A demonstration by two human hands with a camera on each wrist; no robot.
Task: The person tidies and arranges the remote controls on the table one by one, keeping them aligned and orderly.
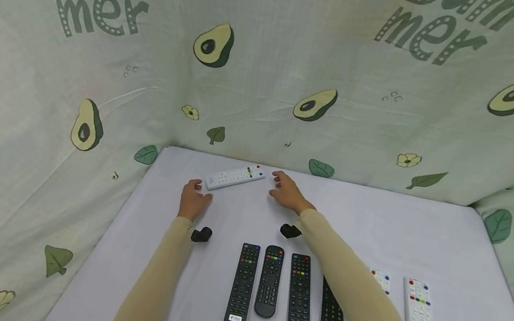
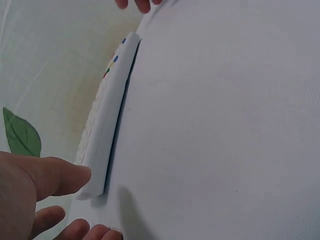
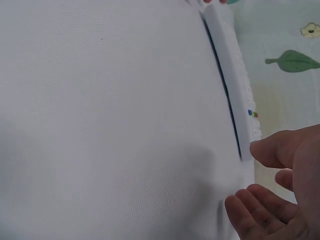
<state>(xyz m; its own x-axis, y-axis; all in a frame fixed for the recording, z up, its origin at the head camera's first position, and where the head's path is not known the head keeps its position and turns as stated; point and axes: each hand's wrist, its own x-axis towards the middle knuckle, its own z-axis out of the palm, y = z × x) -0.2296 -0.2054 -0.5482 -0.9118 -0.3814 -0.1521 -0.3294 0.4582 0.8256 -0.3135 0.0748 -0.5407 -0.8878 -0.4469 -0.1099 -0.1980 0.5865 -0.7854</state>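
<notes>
A white remote control [image 1: 235, 178] with coloured buttons lies slanted near the back edge of the table, its buttons facing up. By its left end is my left hand [image 1: 193, 200], fingers loosely bent with nothing in them; in the left wrist view the thumb overlaps that end of the remote [image 2: 107, 120]. My right hand [image 1: 288, 192] is just off the right end, fingers relaxed and spread from the thumb. The right wrist view shows that thumb beside the end of the remote [image 3: 230, 80], the other fingers [image 3: 255, 210] lower over the tabletop.
Nearer the front, several black remotes stand in a row, among them a rounded one [image 1: 270, 280]; the right sleeve [image 1: 348, 253] covers part of another [image 1: 331, 312]. White remotes [image 1: 420, 310] lie further right. Patterned cloth [image 1: 261, 71] rises behind the white table [image 1: 379, 219].
</notes>
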